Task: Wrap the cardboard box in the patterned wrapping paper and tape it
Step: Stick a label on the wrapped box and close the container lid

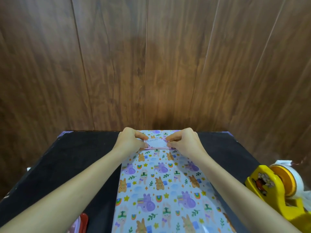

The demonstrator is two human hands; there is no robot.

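Observation:
Patterned wrapping paper [161, 187], pale blue with bunnies and purple elephants, lies lengthwise down the middle of the black table [67, 165]. At its far end sits a small white card [156, 143] with a floral border and handwritten words. My left hand [131, 140] pinches the card's left edge between thumb and fingers. My right hand [183, 141] pinches its right edge the same way. Whether the cardboard box lies under the paper cannot be told.
A yellow tape dispenser [271, 185] with an orange-cored roll stands at the table's right edge. A red object [83, 222] pokes in at the bottom left. A brown wood-panel wall [151, 64] rises right behind the table.

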